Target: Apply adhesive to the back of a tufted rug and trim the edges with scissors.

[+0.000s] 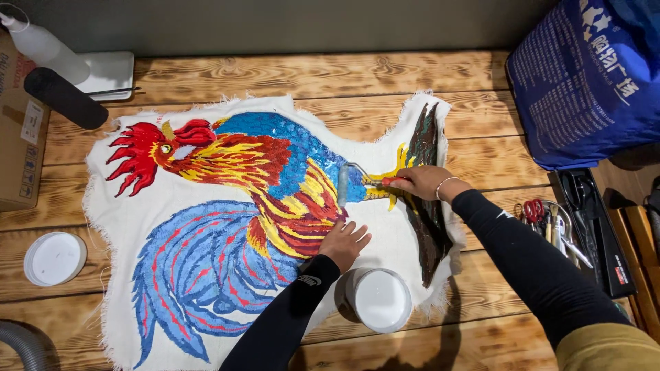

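We see the right hand closed around the red handle of a small roller, roller head just left of it on the blue chest of the rooster cloth. Left hand lies flat, fingers spread, pressing the cloth below the roller, a white tub near its wrist.

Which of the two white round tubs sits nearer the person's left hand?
The white tub at the cloth's bottom edge, just below the left hand; the other tub sits far off, at the table's left.

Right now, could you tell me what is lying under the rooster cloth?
The rooster cloth lies flat on the wooden table, whose planks show around it. Both hands, left and right, rest on it. Anything beneath the fabric is hidden.
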